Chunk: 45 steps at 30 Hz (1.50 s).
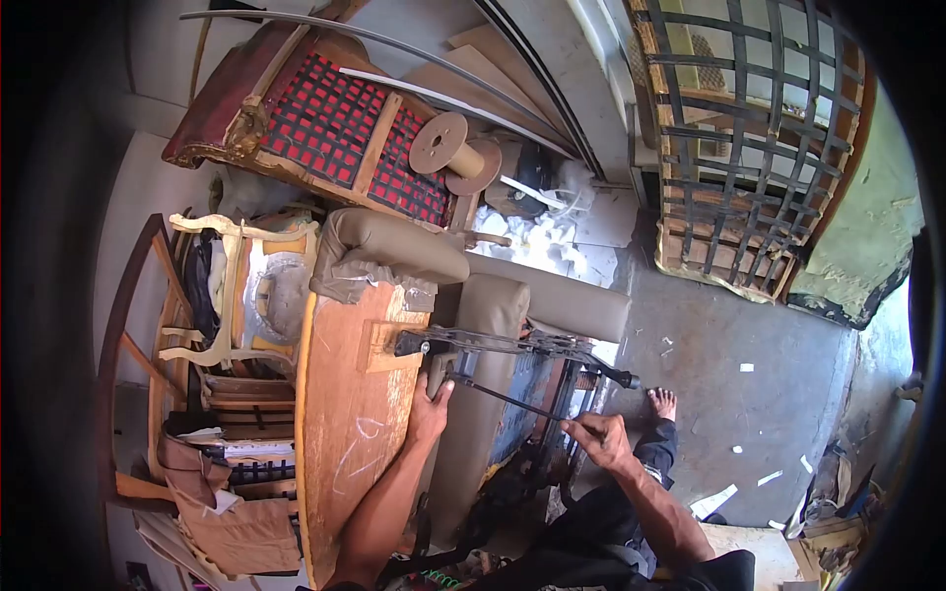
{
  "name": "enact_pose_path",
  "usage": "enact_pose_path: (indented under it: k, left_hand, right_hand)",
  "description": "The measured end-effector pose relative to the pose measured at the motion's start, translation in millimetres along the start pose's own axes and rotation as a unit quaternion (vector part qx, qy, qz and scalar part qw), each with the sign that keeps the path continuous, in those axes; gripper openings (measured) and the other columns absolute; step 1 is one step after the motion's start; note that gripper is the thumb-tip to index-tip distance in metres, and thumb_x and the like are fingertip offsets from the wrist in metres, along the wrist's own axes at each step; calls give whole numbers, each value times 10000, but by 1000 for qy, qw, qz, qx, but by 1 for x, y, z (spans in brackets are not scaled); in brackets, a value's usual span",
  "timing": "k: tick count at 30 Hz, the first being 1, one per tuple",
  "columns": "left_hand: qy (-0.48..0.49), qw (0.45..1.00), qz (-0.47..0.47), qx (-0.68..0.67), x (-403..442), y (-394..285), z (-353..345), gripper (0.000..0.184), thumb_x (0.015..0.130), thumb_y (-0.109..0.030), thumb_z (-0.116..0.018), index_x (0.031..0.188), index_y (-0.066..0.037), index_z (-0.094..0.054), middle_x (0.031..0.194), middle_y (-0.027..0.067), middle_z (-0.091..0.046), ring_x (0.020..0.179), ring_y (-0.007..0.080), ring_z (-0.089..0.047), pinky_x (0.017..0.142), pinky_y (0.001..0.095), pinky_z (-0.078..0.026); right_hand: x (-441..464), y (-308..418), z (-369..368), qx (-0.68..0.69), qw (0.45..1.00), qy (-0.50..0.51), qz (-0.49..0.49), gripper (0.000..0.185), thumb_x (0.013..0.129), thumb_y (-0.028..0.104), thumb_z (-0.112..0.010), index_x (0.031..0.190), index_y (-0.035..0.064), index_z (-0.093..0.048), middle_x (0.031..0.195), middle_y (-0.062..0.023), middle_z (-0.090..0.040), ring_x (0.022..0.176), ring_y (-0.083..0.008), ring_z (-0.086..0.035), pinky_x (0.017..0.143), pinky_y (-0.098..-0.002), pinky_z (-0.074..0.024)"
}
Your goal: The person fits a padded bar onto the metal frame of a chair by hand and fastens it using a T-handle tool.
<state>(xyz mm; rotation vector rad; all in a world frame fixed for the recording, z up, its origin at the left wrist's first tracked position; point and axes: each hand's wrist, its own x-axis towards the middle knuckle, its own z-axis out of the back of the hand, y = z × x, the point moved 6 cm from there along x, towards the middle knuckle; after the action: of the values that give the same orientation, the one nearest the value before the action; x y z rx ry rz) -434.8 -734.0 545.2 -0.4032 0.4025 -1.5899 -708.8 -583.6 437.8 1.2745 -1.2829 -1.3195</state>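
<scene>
My right hand (599,438) is closed around one end of a long thin black rod (512,399). The rod slants up and left toward my left hand (429,409). That hand is closed at a grey metal bracket (440,372), its thumb beside the rod's far end. Just above the rod runs a dark metal linkage (483,341), fixed at its left end to a wooden block on a wooden panel (345,424). The panel belongs to a seat with taupe upholstery (483,394). Part of the mechanism lower down lies in shadow.
A frame with red and black webbing (325,118) lies at the back, a wooden spool (440,145) on it. Another webbed frame (739,148) stands at upper right. Carved chair parts (232,286) crowd the left. White scraps (714,500) litter the grey floor (709,394).
</scene>
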Motion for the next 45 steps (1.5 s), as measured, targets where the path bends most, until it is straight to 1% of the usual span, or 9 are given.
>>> enact_pose_path:
  k: [8, 10, 13, 21, 23, 31, 34, 41, 45]
  left_hand:
    - [13, 999, 37, -26, 2, -6, 3, 447, 888, -301, -705, 1151, 38, -579, 906, 173, -648, 845, 300, -615, 805, 402, -491]
    - [100, 986, 127, -39, 3, 4, -2, 689, 892, -334, -708, 1339, 132, -469, 1244, 299, -599, 1194, 367, -576, 1025, 408, -434]
    - [71, 990, 120, -1, 3, 1, 0, 751, 882, -349, -720, 1363, 150, -431, 1295, 325, -559, 1246, 377, -541, 1053, 402, -418]
    - [72, 988, 129, -40, 2, 8, -3, 818, 855, -378, -747, 1365, 165, -410, 1302, 343, -543, 1243, 392, -538, 1060, 402, -412]
    - [12, 998, 59, 11, 2, 12, -1, 534, 876, -317, -736, 1225, 46, -561, 989, 166, -660, 898, 282, -626, 833, 377, -501]
    - [47, 993, 105, 20, -4, 7, 4, 689, 870, -339, -738, 1306, 123, -470, 1169, 265, -626, 1101, 354, -603, 980, 399, -453]
    - [21, 995, 84, -48, 0, 3, -3, 441, 910, -303, -696, 1194, 13, -576, 1033, 140, -669, 913, 277, -639, 859, 384, -495]
    - [41, 995, 82, -39, 6, 18, -7, 437, 906, -310, -698, 1195, -3, -582, 1039, 158, -675, 943, 329, -635, 887, 392, -483]
    - [66, 979, 139, -131, 3, -6, -4, 740, 879, -417, -702, 1348, 103, -465, 1270, 301, -579, 1205, 404, -556, 1028, 410, -425]
  right_hand:
    - [1, 2, -9, -102, 981, -11, 166, 242, 865, 204, -748, 707, 43, -659, 575, -108, -564, 522, -272, -587, 566, -378, -424]
    - [-3, 11, -5, -107, 974, -29, 196, 213, 848, 187, -761, 708, 62, -659, 557, -81, -547, 500, -246, -565, 568, -371, -391]
    - [-4, 18, -1, -126, 972, -38, 195, 182, 832, 169, -771, 725, 64, -665, 551, -69, -546, 496, -232, -562, 563, -369, -379]
    - [8, 23, 0, -188, 948, -1, 255, 188, 815, 207, -781, 749, 76, -664, 565, -51, -517, 511, -208, -540, 578, -357, -376]
    - [12, 27, 4, -234, 925, 0, 301, 225, 838, 207, -766, 709, 74, -637, 550, -76, -520, 500, -234, -549, 548, -375, -401]
    - [18, -10, -9, -73, 995, 29, 56, 423, 913, 213, -689, 575, 39, -504, 486, -136, -473, 410, -305, -478, 436, -396, -387]
    - [19, -3, -6, -66, 995, 17, 73, 439, 920, 217, -682, 573, 29, -490, 482, -117, -437, 398, -234, -420, 435, -377, -356]
    - [25, -40, -15, 107, 979, 48, -164, 471, 967, 231, -628, 579, 12, -477, 544, 51, -369, 552, -55, -346, 511, -296, -294]
    - [35, -26, -2, 62, 978, 23, -197, 401, 928, 243, -681, 636, -13, -582, 554, 31, -457, 572, -66, -400, 550, -279, -341]
